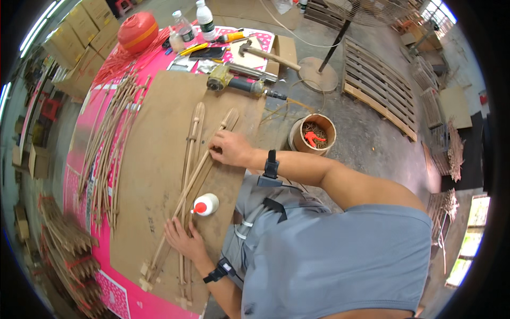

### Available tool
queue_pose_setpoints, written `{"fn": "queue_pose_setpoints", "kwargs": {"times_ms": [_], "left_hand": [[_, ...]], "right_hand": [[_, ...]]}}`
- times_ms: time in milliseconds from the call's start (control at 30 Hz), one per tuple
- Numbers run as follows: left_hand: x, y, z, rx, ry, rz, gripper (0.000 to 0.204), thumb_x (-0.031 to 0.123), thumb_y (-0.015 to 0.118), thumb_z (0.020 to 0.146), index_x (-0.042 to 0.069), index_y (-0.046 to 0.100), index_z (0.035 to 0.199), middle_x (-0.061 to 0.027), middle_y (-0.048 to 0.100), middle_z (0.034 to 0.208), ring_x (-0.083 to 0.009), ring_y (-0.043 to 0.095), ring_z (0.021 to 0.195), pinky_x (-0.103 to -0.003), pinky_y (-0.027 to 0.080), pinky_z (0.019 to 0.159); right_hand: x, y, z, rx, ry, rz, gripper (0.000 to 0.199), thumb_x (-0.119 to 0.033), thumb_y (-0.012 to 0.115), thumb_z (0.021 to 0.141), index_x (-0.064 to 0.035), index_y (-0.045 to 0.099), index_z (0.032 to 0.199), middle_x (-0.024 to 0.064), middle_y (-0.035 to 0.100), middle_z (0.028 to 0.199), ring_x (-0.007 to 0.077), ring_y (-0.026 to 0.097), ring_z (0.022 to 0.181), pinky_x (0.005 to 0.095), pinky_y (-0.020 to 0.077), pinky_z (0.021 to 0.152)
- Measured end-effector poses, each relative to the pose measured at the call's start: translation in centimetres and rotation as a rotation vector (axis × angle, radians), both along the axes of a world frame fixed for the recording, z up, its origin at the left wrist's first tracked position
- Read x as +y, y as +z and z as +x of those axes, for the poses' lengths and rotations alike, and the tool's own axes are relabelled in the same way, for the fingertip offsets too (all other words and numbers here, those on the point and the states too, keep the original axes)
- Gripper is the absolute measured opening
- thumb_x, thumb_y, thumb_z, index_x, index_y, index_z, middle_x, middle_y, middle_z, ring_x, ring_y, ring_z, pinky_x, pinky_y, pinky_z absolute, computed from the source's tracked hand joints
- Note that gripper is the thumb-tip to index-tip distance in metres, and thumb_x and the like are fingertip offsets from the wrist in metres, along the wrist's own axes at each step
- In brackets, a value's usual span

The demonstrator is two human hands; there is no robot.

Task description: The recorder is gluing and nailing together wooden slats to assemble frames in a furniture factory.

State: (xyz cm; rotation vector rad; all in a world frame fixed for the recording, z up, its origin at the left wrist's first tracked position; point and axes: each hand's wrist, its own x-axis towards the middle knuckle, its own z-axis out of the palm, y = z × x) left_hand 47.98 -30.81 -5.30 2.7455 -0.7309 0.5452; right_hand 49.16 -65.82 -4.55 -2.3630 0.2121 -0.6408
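Two long, narrow wooden frames lie on a brown board [154, 106], each with a rounded end at the far side. My right hand [229, 149] is closed over the nearer frame [195, 178], its fingertips pinching the thin wooden stick along it. Lower down, my left hand [183, 242] rests on the same frame with fingers and thumb apart, fingertips touching the stick. Beyond it is the other frame [190, 139]. A white glue bottle [210, 204] with a red cap stands between my hands, close to the left one.
Thin knobbly sticks [109, 154] lie along the table's left side. A yellow-black power tool [239, 84], a hammer [271, 56], bottles [205, 21] and a red ball-shaped object [138, 33] are at the far end. Right of the table are a bucket [330, 127] and a pallet [380, 85].
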Motion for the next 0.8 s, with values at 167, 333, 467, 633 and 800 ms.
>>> {"fn": "queue_pose_setpoints", "kwargs": {"times_ms": [167, 333, 467, 633, 800], "left_hand": [[0.8, -0.1, -0.4, 0.015, 0.042, 0.024, 0.052, 0.029, 0.067, 0.098, 0.007, 0.057, 0.145, -0.0164, 0.053, 0.152, -0.0395, 0.048, 0.141, -0.056, 0.036, 0.117], [0.9, 0.3, -0.7, 0.042, 0.022, 0.018, 0.053, 0.022, 0.068, 0.098, 0.004, 0.055, 0.146, -0.0190, 0.050, 0.154, -0.0405, 0.045, 0.143, -0.056, 0.033, 0.120], [0.6, -0.1, -0.7, 0.025, 0.039, 0.047, 0.053, 0.027, 0.064, 0.100, 0.005, 0.053, 0.147, -0.0201, 0.049, 0.155, -0.0409, 0.044, 0.144, -0.058, 0.032, 0.120], [-0.4, -1.3, -1.5, -0.047, 0.146, 0.079, 0.051, 0.033, 0.058, 0.104, 0.003, 0.054, 0.145, -0.0203, 0.049, 0.154, -0.0434, 0.044, 0.144, -0.062, 0.033, 0.119], [-1.6, 1.3, -2.1, 0.003, 0.147, 0.062, 0.064, 0.046, 0.064, 0.099, 0.004, 0.052, 0.146, -0.0253, 0.049, 0.152, -0.0485, 0.043, 0.142, -0.065, 0.030, 0.119]], "right_hand": [[-0.5, -0.8, 0.7, -0.040, 0.101, 0.138, 0.013, -0.019, 0.072, 0.085, -0.0095, 0.072, 0.094, 0.0113, 0.065, 0.090, 0.0332, 0.067, 0.087, 0.0450, 0.0561, 0.074], [-9.4, 3.3, 1.6, -0.166, -0.023, 0.030, 0.015, -0.018, 0.070, 0.087, -0.0091, 0.074, 0.098, 0.0127, 0.068, 0.094, 0.0342, 0.068, 0.091, 0.0430, 0.0565, 0.078], [-18.2, 6.9, 5.4, -0.135, -0.241, -0.109, 0.017, -0.019, 0.067, 0.088, -0.0092, 0.070, 0.102, 0.0147, 0.066, 0.102, 0.0358, 0.066, 0.099, 0.0468, 0.0554, 0.083], [-26.7, 6.0, 13.6, 0.176, -0.301, -0.299, 0.035, -0.019, 0.066, 0.091, -0.0046, 0.066, 0.123, 0.0192, 0.064, 0.121, 0.0371, 0.059, 0.121, 0.0476, 0.0481, 0.104], [-27.9, 4.0, 21.4, 0.189, -0.242, -0.356, 0.026, -0.014, 0.060, 0.089, -0.0015, 0.067, 0.112, 0.0212, 0.066, 0.119, 0.0387, 0.061, 0.118, 0.0483, 0.0513, 0.100]]}}
